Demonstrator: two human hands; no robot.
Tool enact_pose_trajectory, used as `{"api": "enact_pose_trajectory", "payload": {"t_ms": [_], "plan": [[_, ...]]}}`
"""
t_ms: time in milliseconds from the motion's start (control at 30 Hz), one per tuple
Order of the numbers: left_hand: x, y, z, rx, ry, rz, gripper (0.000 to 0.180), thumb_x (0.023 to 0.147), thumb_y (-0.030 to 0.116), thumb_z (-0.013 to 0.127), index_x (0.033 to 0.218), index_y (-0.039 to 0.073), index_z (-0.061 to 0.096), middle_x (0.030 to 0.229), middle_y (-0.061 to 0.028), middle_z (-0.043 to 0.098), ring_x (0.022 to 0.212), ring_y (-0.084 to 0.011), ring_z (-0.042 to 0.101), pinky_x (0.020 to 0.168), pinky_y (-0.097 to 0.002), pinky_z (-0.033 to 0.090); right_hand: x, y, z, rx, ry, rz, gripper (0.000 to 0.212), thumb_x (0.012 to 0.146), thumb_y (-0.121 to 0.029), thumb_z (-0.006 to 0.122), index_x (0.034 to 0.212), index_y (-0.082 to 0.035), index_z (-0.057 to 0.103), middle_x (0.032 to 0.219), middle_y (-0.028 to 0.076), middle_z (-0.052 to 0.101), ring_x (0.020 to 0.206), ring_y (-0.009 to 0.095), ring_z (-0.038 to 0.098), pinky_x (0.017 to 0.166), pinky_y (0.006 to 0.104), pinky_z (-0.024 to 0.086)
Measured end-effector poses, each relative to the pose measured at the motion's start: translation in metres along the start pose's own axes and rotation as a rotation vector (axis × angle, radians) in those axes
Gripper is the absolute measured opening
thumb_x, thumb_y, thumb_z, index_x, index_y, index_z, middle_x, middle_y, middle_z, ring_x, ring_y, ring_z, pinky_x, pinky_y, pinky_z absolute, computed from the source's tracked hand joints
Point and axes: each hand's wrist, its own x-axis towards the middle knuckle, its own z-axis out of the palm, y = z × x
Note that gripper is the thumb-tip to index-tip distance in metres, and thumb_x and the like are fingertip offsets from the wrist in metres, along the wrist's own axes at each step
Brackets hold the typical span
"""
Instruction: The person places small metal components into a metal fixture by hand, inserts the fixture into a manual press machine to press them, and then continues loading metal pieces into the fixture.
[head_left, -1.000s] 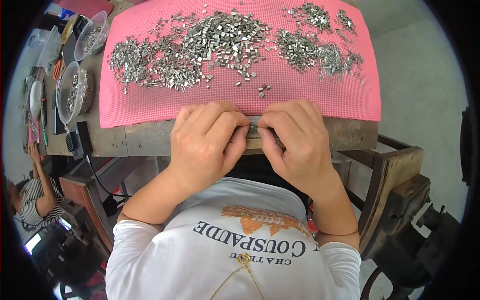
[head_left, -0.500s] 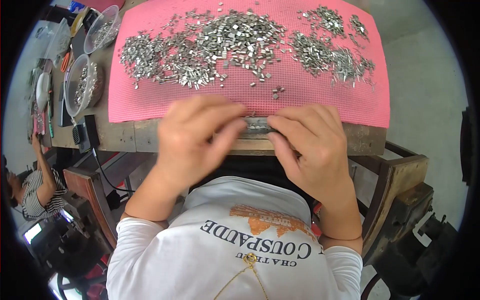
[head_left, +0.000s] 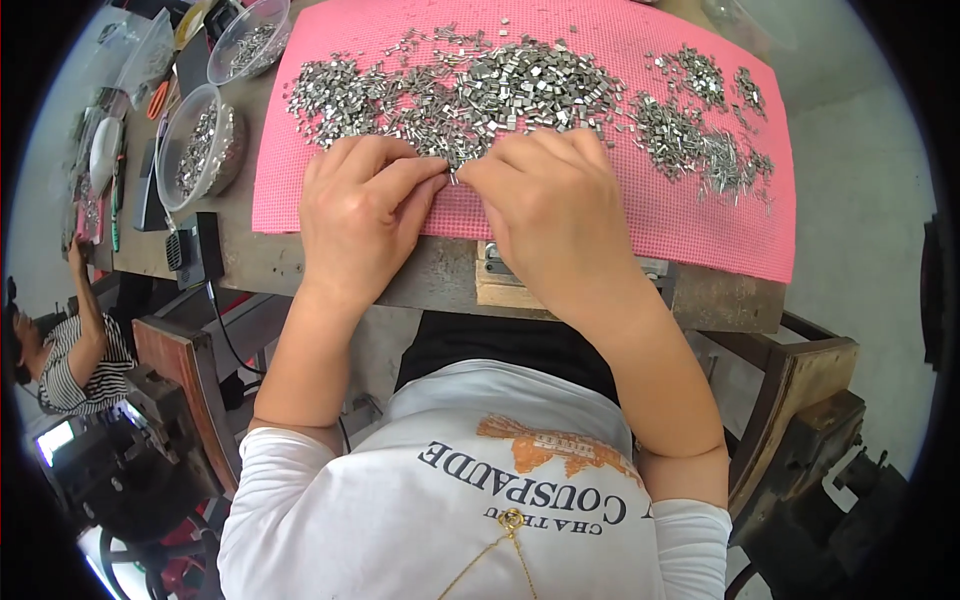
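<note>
Where the two hands meet over the near part of the pink mat (head_left: 710, 238), a small shiny metal piece (head_left: 454, 178) shows in the narrow gap between their fingertips, close to the near edge of the long heap of metal bits (head_left: 545, 85). The left hand (head_left: 358, 208) comes to it from the left and the right hand (head_left: 552, 208) from the right, so the piece lies inward of both, with neither hand clearly nearer. Its longer side seems to run toward the person's body, crosswise to the line joining the hands, though it is too small to be sure. The left hand is curled, thumb tip close to the forefinger; the right is bent over with its thumb mostly hidden, and I cannot tell which of them, if either, is pinching the piece. The heap spreads straight ahead, away from the body, while a smaller pile of thin slivers (head_left: 730, 168) lies off to the right, on the right hand's side. Nearer the body than the fingertips, a wooden block (head_left: 505, 292) sits at the front edge of the surface (head_left: 430, 278), partly covered by the right hand and forearm.
</note>
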Motion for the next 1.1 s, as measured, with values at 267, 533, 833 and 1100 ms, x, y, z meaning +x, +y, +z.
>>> {"api": "enact_pose_trajectory", "payload": {"t_ms": [267, 533, 833, 1100], "plan": [[-0.012, -0.008, 0.000, -0.073, 0.057, -0.054, 0.014, 0.084, 0.016, 0.080, 0.095, 0.013, 0.073, 0.092, -0.0011, 0.069, 0.088, -0.0229, 0.064, 0.077, -0.0373, 0.044, 0.013, -0.002, 0.012, -0.180, -0.017, -0.124, 0.010, 0.083, -0.011, 0.065, 0.087, -0.009, 0.075, 0.082, 0.002, 0.062, 0.083, 0.020, 0.063, 0.080, 0.0371, 0.045], [-0.022, 0.004, 0.000, -0.129, 0.035, -0.029, 0.014, 0.079, 0.020, 0.085, 0.086, 0.013, 0.075, 0.087, 0.0000, 0.066, 0.084, -0.0231, 0.062, 0.073, -0.0384, 0.044, 0.015, -0.001, 0.010, -0.229, -0.005, -0.159, 0.009, 0.077, -0.014, 0.069, 0.069, -0.010, 0.070, 0.076, 0.003, 0.063, 0.081, 0.019, 0.064, 0.079, 0.0373, 0.045], [-0.019, 0.014, -0.014, -0.055, -0.065, -0.060, 0.018, 0.073, 0.006, 0.085, 0.090, 0.010, 0.079, 0.089, -0.0017, 0.069, 0.082, -0.0234, 0.063, 0.074, -0.0369, 0.048, 0.009, 0.010, -0.006, -0.009, -0.088, -0.079, 0.008, 0.082, -0.009, 0.065, 0.078, -0.008, 0.072, 0.081, 0.005, 0.065, 0.085, 0.023, 0.065, 0.081, 0.0381, 0.046], [-0.020, 0.016, -0.012, -0.045, -0.056, -0.094, 0.016, 0.073, 0.010, 0.084, 0.087, 0.013, 0.078, 0.088, 0.0013, 0.069, 0.084, -0.0219, 0.063, 0.075, -0.0377, 0.046, 0.010, 0.014, -0.022, 0.016, -0.124, -0.089, 0.006, 0.083, -0.009, 0.068, 0.086, -0.009, 0.073, 0.084, 0.005, 0.064, 0.086, 0.024, 0.063, 0.081, 0.0388, 0.046]]}}
